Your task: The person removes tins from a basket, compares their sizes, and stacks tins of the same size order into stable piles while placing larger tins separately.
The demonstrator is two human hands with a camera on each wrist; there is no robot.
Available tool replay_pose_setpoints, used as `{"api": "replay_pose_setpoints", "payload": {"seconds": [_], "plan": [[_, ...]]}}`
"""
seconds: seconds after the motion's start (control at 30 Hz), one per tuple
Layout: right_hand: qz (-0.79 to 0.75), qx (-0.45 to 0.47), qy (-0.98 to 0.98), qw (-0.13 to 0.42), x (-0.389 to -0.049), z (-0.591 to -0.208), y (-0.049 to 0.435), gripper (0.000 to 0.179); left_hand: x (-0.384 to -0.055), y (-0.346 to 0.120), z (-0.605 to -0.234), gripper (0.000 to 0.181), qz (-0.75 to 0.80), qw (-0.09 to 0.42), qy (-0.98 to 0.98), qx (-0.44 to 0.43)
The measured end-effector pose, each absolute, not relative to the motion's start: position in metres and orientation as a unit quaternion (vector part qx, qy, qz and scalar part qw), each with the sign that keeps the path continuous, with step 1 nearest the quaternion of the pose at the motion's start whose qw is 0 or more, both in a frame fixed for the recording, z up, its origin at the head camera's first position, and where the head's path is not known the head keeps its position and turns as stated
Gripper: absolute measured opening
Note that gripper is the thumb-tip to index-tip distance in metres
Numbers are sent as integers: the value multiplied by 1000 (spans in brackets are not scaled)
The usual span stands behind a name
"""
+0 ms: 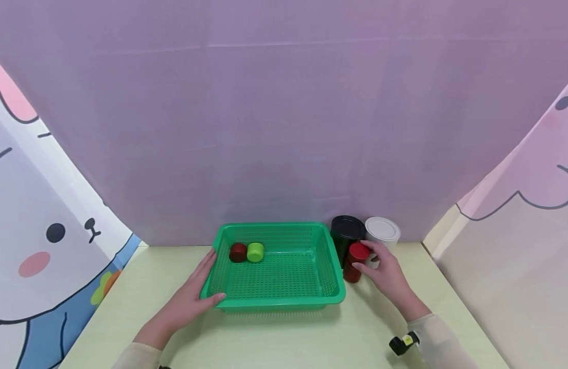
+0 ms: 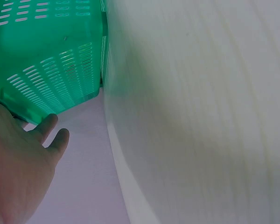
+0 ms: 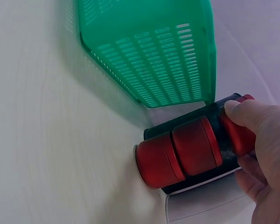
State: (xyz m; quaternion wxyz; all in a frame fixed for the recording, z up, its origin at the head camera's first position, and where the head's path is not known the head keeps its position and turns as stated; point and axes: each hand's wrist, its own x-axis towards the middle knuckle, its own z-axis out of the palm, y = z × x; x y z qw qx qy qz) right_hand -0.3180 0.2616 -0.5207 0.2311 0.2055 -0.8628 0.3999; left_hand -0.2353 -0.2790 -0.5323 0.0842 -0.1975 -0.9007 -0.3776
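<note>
In the head view, my left hand (image 1: 187, 302) rests along the left side of the green plastic basket (image 1: 284, 302), its fingers extended on the outside and the thumb over the front-left rim. Inside the basket sit a dark red small canister (image 1: 238, 252) and a lime green one (image 1: 255, 251). To the right of it, my right hand (image 1: 387, 271) pinches a red small canister (image 1: 359, 251) between thumb and fingers. Below that stand two stacked red canisters (image 3: 177, 154), with a dark gap showing between them and the pinched one in the right wrist view.
A tall black canister (image 1: 347, 228) stands close behind the red stack, at the basket's right side. Beside it is a white canister (image 1: 382, 229). A purple cloth wall (image 1: 284, 128) rises behind, and printed cloths flank the pale table (image 1: 284, 343).
</note>
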Motion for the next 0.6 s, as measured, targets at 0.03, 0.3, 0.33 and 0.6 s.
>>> {"api": "replay_pose_setpoints", "payload": {"seconds": [0.03, 0.3, 0.33, 0.6], "plan": [[401, 204, -863, 229, -318, -521, 262, 62, -235, -279, -532, 104, -378, 84, -901, -197], [415, 187, -865, 211, -322, -527, 262, 62, -236, -280, -533, 104, -378, 83, -900, -199], [416, 186, -865, 209, -322, -527, 262, 62, -236, -280, -533, 104, -378, 83, -901, -199], [421, 183, -866, 197, -324, -533, 262, 62, -237, -280, -534, 104, -373, 86, -902, -200]]}}
